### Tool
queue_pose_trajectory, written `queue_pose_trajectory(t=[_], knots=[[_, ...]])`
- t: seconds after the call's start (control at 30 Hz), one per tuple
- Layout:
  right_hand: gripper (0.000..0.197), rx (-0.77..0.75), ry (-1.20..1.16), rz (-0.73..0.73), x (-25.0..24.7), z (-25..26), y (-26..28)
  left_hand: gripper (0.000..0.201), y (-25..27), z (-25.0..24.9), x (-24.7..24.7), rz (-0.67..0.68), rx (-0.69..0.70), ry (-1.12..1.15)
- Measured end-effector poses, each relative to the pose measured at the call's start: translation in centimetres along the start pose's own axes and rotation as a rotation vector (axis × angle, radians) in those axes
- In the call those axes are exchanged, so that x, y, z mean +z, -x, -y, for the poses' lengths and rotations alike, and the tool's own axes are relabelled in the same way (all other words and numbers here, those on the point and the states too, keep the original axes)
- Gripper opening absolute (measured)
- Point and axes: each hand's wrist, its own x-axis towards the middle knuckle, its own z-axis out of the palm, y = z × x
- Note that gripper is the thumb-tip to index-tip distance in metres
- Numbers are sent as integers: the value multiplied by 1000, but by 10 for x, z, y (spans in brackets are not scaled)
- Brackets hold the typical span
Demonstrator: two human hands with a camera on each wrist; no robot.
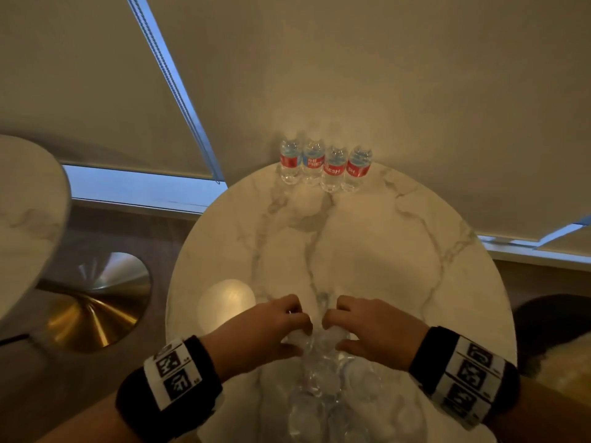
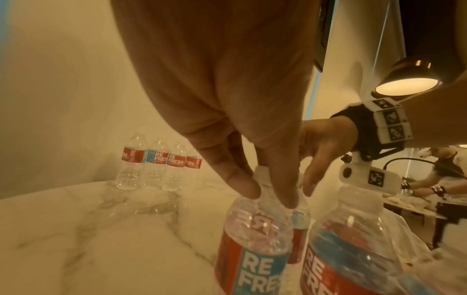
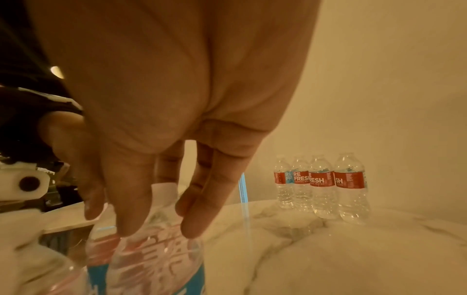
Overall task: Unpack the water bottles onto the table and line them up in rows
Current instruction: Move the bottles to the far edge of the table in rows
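Left hand (image 1: 271,324): fingers pinch the neck of a near bottle (image 2: 252,229).
Right hand (image 1: 367,327): fingers curled around another bottle top (image 3: 161,199).
Finished row (image 1: 326,166): four bottles upright, touching, far worktop (image 1: 367,251) edge.

left hand (image 1: 268,324), right hand (image 1: 371,327), fingers curled downward

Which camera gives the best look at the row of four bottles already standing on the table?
The right wrist view: the row of four bottles stands unobstructed, labels readable. In the left wrist view the left hand partly covers the last bottle. The head view shows them small and far.
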Motion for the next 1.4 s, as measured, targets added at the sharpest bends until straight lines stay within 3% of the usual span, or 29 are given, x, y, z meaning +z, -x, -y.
queue_pose_trajectory(t=[0.23,0.53,0.7,0.87,1.03,1.13,1.23,1.4], knots=[[34,136,31,-79,-39,-34,-41,36,-40,34,-30,-171,-71,42],[34,314,43,-326,-133,-107,-169,32,-152,105,-143,-432,-211,32],[32,346,84,-387,-159,-128,-211,34,-191,139,-174,-430,-308,40],[27,329,93,-423,-167,-136,-225,33,-206,152,-181,-483,-333,19],[29,305,77,-431,-166,-137,-227,44,-213,155,-170,-604,-424,34],[32,307,60,-422,-167,-139,-228,51,-212,156,-168,-593,-398,78],[31,303,80,-419,-169,-141,-229,45,-212,156,-172,-558,-368,36],[32,295,122,-404,-169,-143,-232,38,-218,151,-175,-615,-386,31]])
